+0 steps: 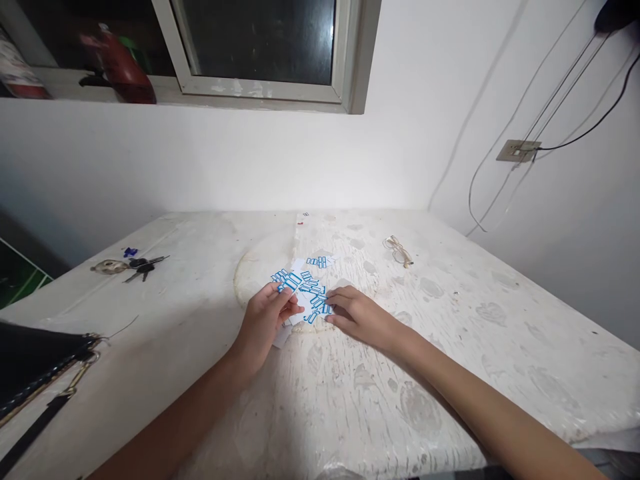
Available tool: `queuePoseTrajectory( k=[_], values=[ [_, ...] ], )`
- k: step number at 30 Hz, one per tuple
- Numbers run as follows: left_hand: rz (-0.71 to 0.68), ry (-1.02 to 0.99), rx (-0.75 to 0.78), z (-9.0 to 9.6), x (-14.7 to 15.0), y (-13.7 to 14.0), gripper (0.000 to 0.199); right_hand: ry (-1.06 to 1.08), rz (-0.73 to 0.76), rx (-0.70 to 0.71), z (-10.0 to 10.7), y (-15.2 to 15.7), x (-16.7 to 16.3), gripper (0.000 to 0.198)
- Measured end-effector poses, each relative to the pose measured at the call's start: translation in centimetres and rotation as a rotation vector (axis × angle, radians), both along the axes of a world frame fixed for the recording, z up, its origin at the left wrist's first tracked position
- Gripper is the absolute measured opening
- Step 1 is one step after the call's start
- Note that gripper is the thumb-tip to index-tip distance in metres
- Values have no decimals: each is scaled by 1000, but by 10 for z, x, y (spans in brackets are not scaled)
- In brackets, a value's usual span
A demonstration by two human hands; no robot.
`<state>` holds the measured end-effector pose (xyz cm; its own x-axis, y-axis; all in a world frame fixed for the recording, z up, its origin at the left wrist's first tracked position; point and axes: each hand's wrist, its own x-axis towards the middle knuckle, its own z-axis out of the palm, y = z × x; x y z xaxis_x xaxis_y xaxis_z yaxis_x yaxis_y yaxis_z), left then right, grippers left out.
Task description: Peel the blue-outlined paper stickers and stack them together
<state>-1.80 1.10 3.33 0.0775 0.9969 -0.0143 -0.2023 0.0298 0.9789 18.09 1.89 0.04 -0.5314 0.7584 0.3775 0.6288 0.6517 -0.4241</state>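
We see one heap of blue-marked papers (pixel 311 287), too overlapped to count, on one table (pixel 440 373). Our left hand (pixel 270 308) pinches at least one piece (pixel 292 281), its long axis slanting away rightward; our right hand (pixel 353 312) touches the heap, its grip unclear.

Matt paper pieces (pixel 311 288), glossy plastic tablecloth (pixel 360 413)

White, blue-printed paper cards (pixel 311 288) lie midway across the white patterned tabletop (pixel 345 400). Black-headed metal keys (pixel 143 267) lie to their left, a black strapped bag (pixel 35 363) before the keys.
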Motion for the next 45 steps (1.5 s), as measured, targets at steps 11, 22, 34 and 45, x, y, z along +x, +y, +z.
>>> queuePoseTrajectory(
  k=[11, 22, 34, 45],
  values=[
    [7, -11, -13, -3, -1, 2, 22, 453, -156, -244, -19, 9, -23, 36],
    [-138, -4, -72, -7, 4, 0, 23, 916, -175, -526, -4, 11, -11, 18],
    [-309, 157, -73, -16, 14, -14, 34, 1284, -151, -848, 10, -19, -28, 16],
    [-362, 78, -22, -22, 20, -20, 35, 1215, -100, -754, 0, -26, -36, 22]
  ],
)
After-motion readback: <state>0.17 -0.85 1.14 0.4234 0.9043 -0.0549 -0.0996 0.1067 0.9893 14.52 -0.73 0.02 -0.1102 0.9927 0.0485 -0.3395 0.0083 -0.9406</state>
